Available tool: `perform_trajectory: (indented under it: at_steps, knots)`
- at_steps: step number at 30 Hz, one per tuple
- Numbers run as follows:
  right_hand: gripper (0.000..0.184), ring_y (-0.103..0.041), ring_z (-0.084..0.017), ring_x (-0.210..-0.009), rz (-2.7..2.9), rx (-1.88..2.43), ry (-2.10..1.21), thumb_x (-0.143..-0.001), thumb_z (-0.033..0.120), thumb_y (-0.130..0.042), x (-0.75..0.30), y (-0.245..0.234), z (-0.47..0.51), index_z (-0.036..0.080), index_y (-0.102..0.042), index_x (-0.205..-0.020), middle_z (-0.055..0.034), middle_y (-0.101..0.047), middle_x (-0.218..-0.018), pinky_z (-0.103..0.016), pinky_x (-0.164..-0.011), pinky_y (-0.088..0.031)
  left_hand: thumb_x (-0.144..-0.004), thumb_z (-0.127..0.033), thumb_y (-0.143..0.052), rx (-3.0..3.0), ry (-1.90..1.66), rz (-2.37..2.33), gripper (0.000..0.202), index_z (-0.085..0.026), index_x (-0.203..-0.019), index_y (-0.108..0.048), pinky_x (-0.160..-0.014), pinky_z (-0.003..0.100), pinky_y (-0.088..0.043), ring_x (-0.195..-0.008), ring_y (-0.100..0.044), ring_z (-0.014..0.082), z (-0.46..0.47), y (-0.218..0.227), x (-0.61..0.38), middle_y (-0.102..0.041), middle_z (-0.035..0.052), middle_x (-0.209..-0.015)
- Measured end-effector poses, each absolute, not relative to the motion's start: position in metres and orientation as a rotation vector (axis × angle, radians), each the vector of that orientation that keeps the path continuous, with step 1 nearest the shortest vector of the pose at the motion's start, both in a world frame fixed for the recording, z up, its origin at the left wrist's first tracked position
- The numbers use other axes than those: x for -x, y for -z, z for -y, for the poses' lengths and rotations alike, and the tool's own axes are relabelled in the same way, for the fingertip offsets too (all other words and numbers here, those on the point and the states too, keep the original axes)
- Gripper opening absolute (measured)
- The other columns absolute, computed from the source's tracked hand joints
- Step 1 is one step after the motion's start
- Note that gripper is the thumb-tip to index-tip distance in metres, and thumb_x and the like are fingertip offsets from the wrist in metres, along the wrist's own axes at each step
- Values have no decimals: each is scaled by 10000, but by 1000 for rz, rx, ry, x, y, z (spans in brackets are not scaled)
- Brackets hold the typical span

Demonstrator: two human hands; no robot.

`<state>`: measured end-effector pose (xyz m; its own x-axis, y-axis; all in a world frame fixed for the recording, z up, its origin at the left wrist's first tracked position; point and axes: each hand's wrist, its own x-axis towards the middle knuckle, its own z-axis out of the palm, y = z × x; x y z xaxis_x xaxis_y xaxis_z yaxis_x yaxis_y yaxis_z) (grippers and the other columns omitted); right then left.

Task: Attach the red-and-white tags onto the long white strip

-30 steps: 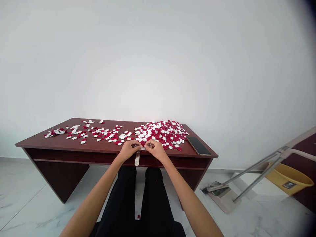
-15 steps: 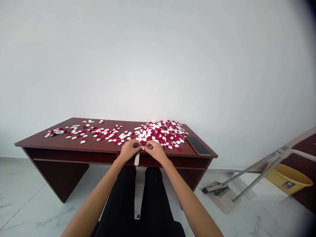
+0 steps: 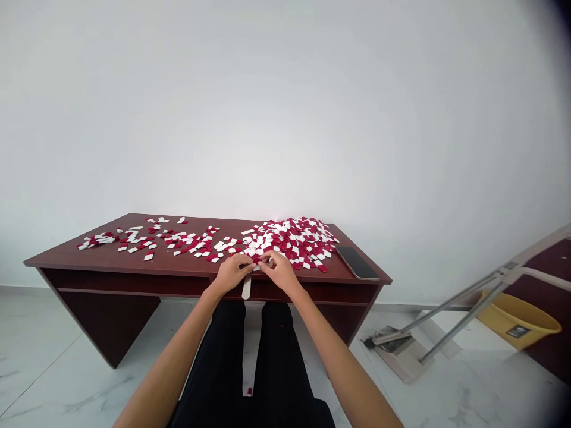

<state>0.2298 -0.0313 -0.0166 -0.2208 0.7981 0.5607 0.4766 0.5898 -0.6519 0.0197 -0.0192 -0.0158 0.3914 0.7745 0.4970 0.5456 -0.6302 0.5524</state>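
My left hand (image 3: 232,272) and my right hand (image 3: 279,271) meet at the front edge of the table, both closed in a pinch. Between their fingertips is a small red-and-white piece (image 3: 256,266), mostly covered by the fingers. A flat pale wooden stick (image 3: 247,287) juts over the table edge towards me, just below the left fingertips; its far end is hidden. Right behind my hands rises a heap of small red-and-white pieces (image 3: 294,238). More such pieces (image 3: 190,241) lie scattered to the left.
On the brown table (image 3: 178,264), a dark smartphone (image 3: 357,263) lies near the right end. A dustpan (image 3: 401,356) with a long handle and a yellow bin (image 3: 520,321) stand on the floor at the right. The white wall (image 3: 267,119) is behind the table.
My right fingertips have shifted slightly up and left, nearer my left hand. The stick and the heap have stayed in place; the whole view has moved a little.
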Motion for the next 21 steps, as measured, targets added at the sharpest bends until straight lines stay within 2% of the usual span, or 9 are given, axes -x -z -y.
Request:
perform_trajectory:
  at_steps: [3,7,10,15,18,21]
  knots:
    - [213,-624,-198,-734,1867,1032,-468,-962,422,-588,-232,15,31,230,-682,-965,-45,-707,-905,-309,-662,-479,-951,-473,-584,-2291,-1088,-1128,289,-252,-860,-745,-845,305,-495,-967,-672,235,17,16,-21,-762,31,-976]
    - [233,-619,-199,-705,1868,1042,-498,-950,445,-607,-231,15,31,228,-686,-919,-37,-711,-856,-306,-641,-469,-911,-502,-637,-2101,-1171,-1089,304,-226,-959,-755,-771,304,-523,-885,-697,235,15,17,-22,-771,54,-969]
    - [210,-615,-195,-697,1858,1038,-498,-946,420,-615,-231,16,31,226,-682,-902,-31,-709,-839,-297,-634,-460,-927,-492,-610,-2107,-1187,-1049,319,-208,-913,-756,-754,303,-520,-834,-690,223,15,17,-21,-769,57,-915]
    - [223,-576,-178,-658,1922,1041,-486,-961,374,-575,-232,15,31,222,-664,-823,-17,-675,-781,-286,-611,-429,-922,-445,-621,-2241,-1141,-1091,263,-224,-881,-756,-814,307,-512,-897,-682,228,18,16,-18,-761,47,-934]
    - [182,-569,-174,-650,1912,1088,-474,-927,396,-628,-230,17,31,226,-691,-926,-18,-674,-816,-280,-598,-432,-928,-427,-615,-2265,-1112,-1116,236,-243,-898,-761,-834,303,-510,-936,-678,227,18,17,-18,-761,36,-974]
    - [250,-595,-174,-683,1881,1093,-448,-903,448,-674,-225,19,30,244,-708,-1043,-31,-697,-935,-280,-615,-452,-917,-379,-627,-2286,-1091,-1139,184,-262,-909,-769,-884,306,-504,-998,-673,230,19,17,-19,-764,22,-1032]
